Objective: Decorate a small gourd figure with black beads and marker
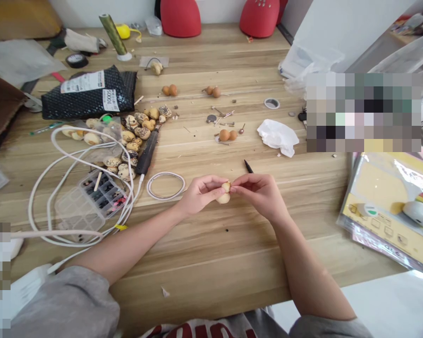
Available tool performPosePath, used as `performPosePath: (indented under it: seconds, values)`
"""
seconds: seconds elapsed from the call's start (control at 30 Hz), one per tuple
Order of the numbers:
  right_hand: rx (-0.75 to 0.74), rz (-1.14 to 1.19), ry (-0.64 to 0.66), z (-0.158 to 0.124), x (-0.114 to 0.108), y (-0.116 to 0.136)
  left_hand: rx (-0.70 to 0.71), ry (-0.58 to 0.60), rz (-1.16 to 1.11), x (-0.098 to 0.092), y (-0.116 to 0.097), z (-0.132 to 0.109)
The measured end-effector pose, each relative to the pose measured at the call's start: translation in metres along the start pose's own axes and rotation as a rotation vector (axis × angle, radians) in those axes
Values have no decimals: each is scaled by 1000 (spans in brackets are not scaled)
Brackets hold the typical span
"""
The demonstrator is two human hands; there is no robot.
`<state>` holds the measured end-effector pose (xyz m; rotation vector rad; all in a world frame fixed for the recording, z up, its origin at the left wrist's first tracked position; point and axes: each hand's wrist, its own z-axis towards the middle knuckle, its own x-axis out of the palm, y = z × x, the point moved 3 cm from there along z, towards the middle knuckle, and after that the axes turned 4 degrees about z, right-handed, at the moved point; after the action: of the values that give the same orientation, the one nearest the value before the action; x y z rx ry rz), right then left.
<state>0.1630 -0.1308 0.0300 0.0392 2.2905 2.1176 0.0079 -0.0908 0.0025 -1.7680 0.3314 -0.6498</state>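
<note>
A small pale gourd (223, 199) with a narrow waist is held up over the table in front of me. My left hand (201, 192) grips its upper part between thumb and fingers. From the other side, my right hand (262, 193) pinches at the top of the same gourd; anything tiny between those fingertips is hidden. A black pen-like tip (248, 166) pokes out just beyond my right hand. Farther back lie an orange-brown gourd (228, 135) and several loose screws or pins (223, 114).
To the left are a heap of patterned gourds (129, 136), a black handheld tool (148, 152), looped white cable (38, 188), a compartment box (104, 192) and a black parcel (88, 94). Crumpled tissue (278, 136) and a tape roll (271, 103) lie right of centre; packaged sheets (391, 206) lie far right.
</note>
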Motion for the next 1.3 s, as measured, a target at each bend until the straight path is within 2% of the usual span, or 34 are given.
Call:
performPosePath:
  seconds: [0.63,0.87,1.07,1.3]
  values:
    - [19,67,-15,3,0,-11,1,-33,-7,0,1,0]
    - [-84,-14,-130,1,5,-6,1,-51,-98,0,7,3]
    - [-209,-67,-109,-2,9,-2,57,-86,-60,-1,5,2]
    - [-217,-44,-93,-2,9,-3,51,-104,-18,-3,8,2]
